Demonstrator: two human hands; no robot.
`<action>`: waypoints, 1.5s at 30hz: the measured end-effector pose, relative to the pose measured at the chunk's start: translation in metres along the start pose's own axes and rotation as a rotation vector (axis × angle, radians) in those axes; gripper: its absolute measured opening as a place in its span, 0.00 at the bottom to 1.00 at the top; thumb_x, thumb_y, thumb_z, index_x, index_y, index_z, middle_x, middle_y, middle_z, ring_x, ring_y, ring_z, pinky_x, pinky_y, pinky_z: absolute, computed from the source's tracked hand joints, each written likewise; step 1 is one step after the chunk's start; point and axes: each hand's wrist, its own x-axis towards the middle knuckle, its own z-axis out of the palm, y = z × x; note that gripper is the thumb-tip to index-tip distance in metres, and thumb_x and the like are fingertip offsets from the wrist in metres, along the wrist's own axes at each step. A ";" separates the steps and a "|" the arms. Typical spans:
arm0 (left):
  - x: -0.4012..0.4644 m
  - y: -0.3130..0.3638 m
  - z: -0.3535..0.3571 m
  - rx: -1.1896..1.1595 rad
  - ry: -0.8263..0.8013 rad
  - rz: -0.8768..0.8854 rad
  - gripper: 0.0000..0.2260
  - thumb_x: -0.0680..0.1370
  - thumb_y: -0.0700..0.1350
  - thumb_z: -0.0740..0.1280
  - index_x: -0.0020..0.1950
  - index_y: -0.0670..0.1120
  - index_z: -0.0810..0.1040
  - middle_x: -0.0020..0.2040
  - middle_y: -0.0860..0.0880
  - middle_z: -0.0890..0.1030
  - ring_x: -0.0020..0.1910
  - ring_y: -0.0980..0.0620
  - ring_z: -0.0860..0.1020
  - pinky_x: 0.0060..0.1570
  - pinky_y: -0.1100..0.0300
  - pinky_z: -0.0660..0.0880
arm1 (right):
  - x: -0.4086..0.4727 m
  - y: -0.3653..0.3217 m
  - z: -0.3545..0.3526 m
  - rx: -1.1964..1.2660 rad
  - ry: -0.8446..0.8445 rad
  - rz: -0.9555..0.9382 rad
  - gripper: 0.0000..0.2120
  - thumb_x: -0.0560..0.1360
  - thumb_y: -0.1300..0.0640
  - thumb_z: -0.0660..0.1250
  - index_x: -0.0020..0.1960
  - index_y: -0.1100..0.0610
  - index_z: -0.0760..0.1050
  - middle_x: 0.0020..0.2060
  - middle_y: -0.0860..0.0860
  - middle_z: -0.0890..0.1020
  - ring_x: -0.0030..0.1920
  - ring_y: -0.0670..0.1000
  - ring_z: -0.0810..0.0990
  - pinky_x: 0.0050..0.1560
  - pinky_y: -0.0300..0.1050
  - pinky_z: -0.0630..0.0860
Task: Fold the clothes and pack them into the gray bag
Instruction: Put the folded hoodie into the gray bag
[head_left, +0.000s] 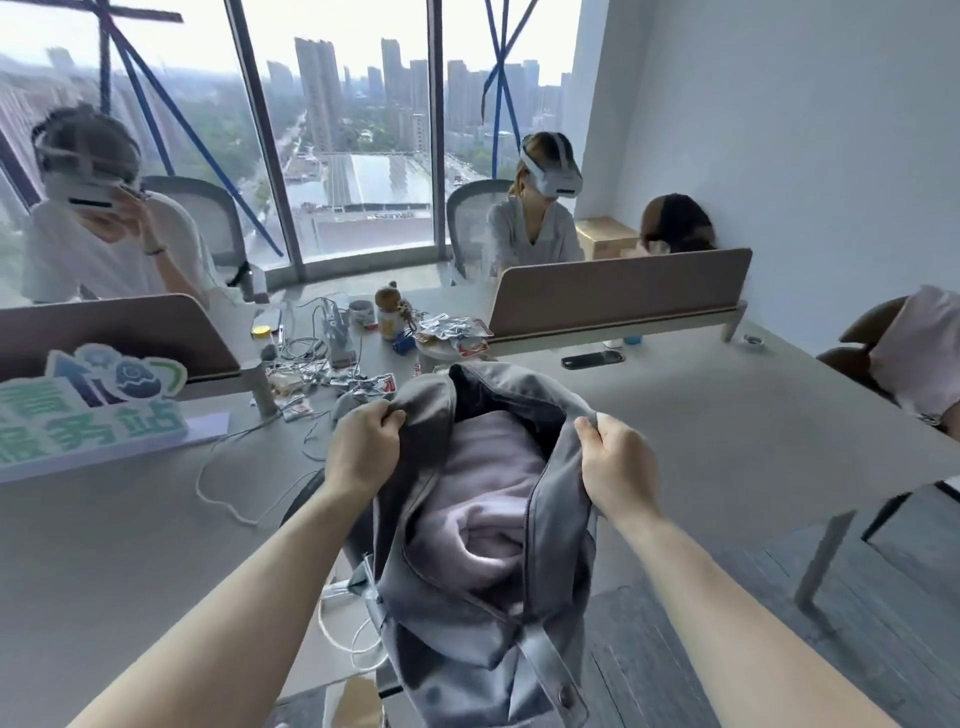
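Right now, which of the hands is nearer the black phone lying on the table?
Right. The right hand grips the gray bag's rim below the black phone, slightly right of it. The left hand grips the opposite rim, farther left.

Gray bag (467, 613), pale lilac clothes (483, 499) (plain), blue window tape (156, 88)
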 end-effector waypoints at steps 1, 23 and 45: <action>0.012 -0.004 0.001 0.002 0.000 -0.012 0.13 0.80 0.43 0.63 0.34 0.47 0.72 0.34 0.46 0.77 0.41 0.41 0.77 0.38 0.54 0.66 | 0.011 0.000 0.010 0.007 -0.004 0.001 0.20 0.81 0.54 0.61 0.31 0.56 0.64 0.26 0.47 0.70 0.32 0.55 0.69 0.34 0.47 0.59; 0.090 -0.138 0.067 0.437 -0.160 -0.373 0.11 0.81 0.46 0.58 0.55 0.47 0.79 0.56 0.43 0.80 0.56 0.41 0.77 0.50 0.51 0.74 | 0.062 0.078 0.169 -0.210 -0.575 0.256 0.19 0.82 0.49 0.56 0.34 0.54 0.63 0.39 0.54 0.78 0.43 0.58 0.74 0.39 0.49 0.67; 0.057 0.046 0.224 0.315 -0.468 0.602 0.09 0.78 0.46 0.61 0.55 0.47 0.78 0.53 0.48 0.78 0.54 0.42 0.73 0.50 0.50 0.74 | 0.039 0.113 0.064 -0.208 -0.184 0.309 0.05 0.77 0.51 0.63 0.49 0.52 0.74 0.42 0.46 0.77 0.44 0.51 0.76 0.39 0.43 0.67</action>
